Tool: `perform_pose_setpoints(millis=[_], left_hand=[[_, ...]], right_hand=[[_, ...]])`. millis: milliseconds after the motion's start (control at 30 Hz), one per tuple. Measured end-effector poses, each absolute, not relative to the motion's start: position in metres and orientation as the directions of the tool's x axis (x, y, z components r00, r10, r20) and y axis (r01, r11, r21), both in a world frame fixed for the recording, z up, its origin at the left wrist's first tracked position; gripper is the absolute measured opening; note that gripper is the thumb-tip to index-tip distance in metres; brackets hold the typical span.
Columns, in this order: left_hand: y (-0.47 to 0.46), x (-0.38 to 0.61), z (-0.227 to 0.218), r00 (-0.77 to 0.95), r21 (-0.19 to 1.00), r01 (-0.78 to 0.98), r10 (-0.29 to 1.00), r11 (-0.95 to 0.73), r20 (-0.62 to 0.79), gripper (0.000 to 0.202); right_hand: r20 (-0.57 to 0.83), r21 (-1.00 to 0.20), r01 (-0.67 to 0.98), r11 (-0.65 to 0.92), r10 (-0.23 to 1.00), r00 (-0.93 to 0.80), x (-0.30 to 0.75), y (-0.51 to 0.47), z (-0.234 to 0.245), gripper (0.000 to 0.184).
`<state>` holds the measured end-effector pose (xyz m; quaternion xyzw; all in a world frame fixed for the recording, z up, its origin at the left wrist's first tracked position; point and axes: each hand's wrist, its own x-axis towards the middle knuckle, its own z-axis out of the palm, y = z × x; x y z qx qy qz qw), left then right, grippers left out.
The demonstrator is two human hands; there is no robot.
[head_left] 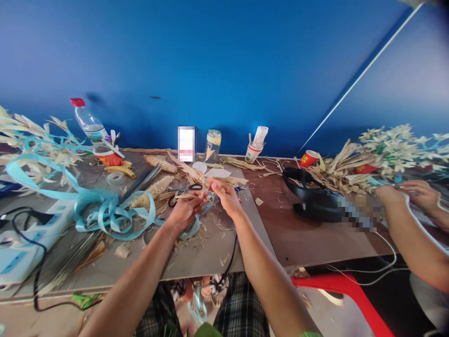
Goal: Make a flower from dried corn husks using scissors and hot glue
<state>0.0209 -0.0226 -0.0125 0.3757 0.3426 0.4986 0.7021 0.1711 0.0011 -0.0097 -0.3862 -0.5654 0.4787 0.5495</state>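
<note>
My left hand (pixel 185 209) is closed around a thin pale strip of corn husk (pixel 187 197) above the grey board (pixel 210 252). My right hand (pixel 224 194) pinches the same strip's far end, its fingers curled. Black-handled scissors (pixel 182 193) lie just beyond my left hand. Light blue ribbon (pixel 105 206) coils to the left and a loop of it runs under my hands. Dried corn cobs (pixel 156 187) and loose husks lie behind.
A water bottle (pixel 89 124), a glass jar (pixel 213 145) and paper cups (pixel 253 150) stand along the blue wall. A black headset (pixel 312 199) lies on the brown table at right, where another person's hands (pixel 410 196) work among husk flowers (pixel 396 150). Power strip (pixel 31 238) at left.
</note>
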Motion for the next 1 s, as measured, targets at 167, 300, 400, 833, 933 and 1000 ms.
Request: perform_pose_setpoints(millis=[167, 300, 400, 833, 933, 1000], left_hand=[[-0.022, 0.023, -0.018, 0.289, 0.916, -0.344, 0.951, 0.209, -0.108, 0.019], [-0.023, 0.025, -0.018, 0.304, 0.928, -0.31, 0.947, 0.206, -0.108, 0.022], [-0.024, 0.026, -0.017, 0.292, 0.926, -0.304, 0.947, 0.224, -0.133, 0.025], [-0.025, 0.025, -0.013, 0.282, 0.907, -0.369, 0.954, 0.206, -0.102, 0.028], [-0.024, 0.024, -0.018, 0.31, 0.909, -0.358, 0.945, 0.213, -0.099, 0.027], [-0.023, 0.023, -0.02, 0.322, 0.915, -0.343, 0.942, 0.213, -0.098, 0.025]], right_hand=[[0.164, -0.98, -0.135, 0.147, 0.978, -0.126, 0.165, -0.001, -0.007, 0.019], [0.131, -0.944, -0.314, 0.1, 0.988, -0.08, 0.167, 0.002, -0.007, 0.018], [0.134, -0.864, -0.497, 0.081, 0.989, -0.071, 0.173, 0.005, -0.004, 0.02], [0.104, -0.865, -0.503, 0.006, 0.98, -0.167, 0.172, 0.002, -0.005, 0.023], [0.093, -0.891, -0.455, 0.006, 0.981, -0.168, 0.169, 0.001, -0.007, 0.022], [0.099, -0.9, -0.436, 0.015, 0.98, -0.17, 0.168, 0.001, -0.009, 0.021]])
